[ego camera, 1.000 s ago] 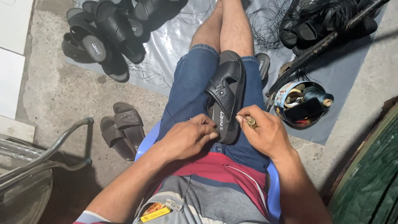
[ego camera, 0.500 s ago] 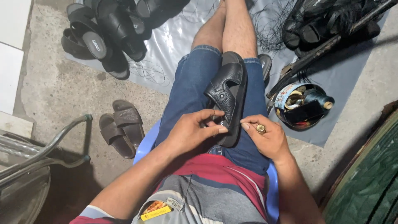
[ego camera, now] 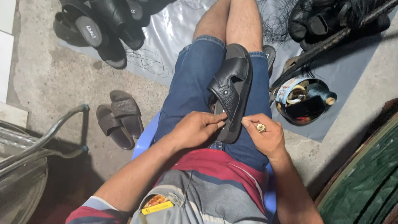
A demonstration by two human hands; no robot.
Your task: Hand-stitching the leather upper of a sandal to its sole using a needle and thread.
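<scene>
A black leather sandal (ego camera: 233,85) lies sole-down on my lap, across my blue denim shorts. My left hand (ego camera: 198,127) pinches the near edge of the sandal's sole, fingertips touching it by the strap. My right hand (ego camera: 265,133) is closed beside the sandal's heel, fingers curled, with a ring on one finger; whether it holds a thin tool or thread I cannot tell. I sit on a blue plastic stool (ego camera: 143,139).
A pair of brown slides (ego camera: 119,118) sits on the concrete at left. Black sandals (ego camera: 99,25) are piled at top left and more footwear (ego camera: 327,20) at top right on a grey sheet. A round tin (ego camera: 304,101) of tools stands at right. A metal chair frame (ego camera: 45,137) is at left.
My left hand has slid from flat on the lap up to the sandal's edge and pinched it. My right hand has moved slightly away from the sandal's heel.
</scene>
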